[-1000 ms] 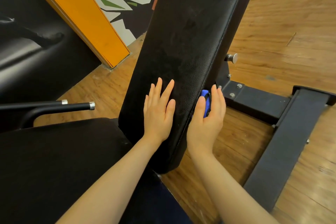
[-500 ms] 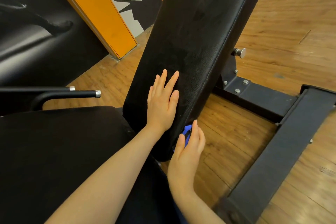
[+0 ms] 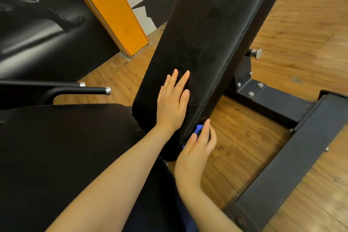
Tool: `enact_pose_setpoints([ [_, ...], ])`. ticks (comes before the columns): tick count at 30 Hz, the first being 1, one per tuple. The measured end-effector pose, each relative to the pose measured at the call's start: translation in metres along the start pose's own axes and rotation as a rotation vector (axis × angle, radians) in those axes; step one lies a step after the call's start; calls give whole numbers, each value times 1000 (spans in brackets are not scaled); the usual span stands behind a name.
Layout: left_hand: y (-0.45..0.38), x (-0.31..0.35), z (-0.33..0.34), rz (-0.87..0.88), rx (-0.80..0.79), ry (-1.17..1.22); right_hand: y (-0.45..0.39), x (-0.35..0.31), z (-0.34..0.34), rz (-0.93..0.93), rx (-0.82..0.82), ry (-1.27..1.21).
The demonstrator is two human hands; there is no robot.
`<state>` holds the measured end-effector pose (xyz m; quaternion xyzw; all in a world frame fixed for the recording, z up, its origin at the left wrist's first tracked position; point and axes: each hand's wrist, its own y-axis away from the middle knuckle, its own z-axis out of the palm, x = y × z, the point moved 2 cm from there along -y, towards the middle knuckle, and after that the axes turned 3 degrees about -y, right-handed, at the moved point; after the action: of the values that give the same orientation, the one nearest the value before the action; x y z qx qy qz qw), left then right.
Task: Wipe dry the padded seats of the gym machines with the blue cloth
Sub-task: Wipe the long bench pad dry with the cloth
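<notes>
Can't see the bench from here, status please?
Left hand flat on the back pad. Right hand presses the blue cloth against the pad's right edge, near the bottom. Nothing in the way.

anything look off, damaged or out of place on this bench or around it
Nothing stands out. The black back pad shows faint smudges but no tears, and its side seam runs straight. The left hand lies flat on the pad; the right hand presses the blue cloth against the pad's side edge. The frame bolts sit in place.
</notes>
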<state>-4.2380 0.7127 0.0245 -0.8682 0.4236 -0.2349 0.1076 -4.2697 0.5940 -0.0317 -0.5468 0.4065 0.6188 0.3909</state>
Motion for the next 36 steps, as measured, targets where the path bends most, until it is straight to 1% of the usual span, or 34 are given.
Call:
enact_pose_setpoints([
  [6, 1, 3, -2, -8, 2, 10, 6, 9, -4, -32, -82, 125],
  [9, 1, 3, -3, -10, -12, 13, 3, 9, -5, -1, -90, 106],
  [13, 0, 6, -9, -24, -47, -37, -5, -3, -17, 49, -92, 12],
  [15, 0, 11, -16, -58, -111, -67, -9, -17, -31, 72, -90, 4],
  [18, -3, 25, -36, -139, -282, -143, -18, -47, -54, 155, -26, 42],
  [21, -16, 45, -72, -164, -443, -291, -31, -98, -68, 179, 2, 58],
  [24, -39, 75, -123, -89, -509, -438, -46, -164, -78, 123, -15, 96],
  [26, -60, 101, -163, -64, -522, -473, -56, -214, -84, 70, -53, 176],
  [30, -107, 159, -255, -97, -517, -464, -71, -325, -102, -28, -131, 312],
  [32, -128, 191, -299, -106, -514, -444, -77, -386, -115, -99, -219, 432],
  [36, -173, 263, -383, -111, -487, -398, -91, -507, -150, -174, -376, 659],
])
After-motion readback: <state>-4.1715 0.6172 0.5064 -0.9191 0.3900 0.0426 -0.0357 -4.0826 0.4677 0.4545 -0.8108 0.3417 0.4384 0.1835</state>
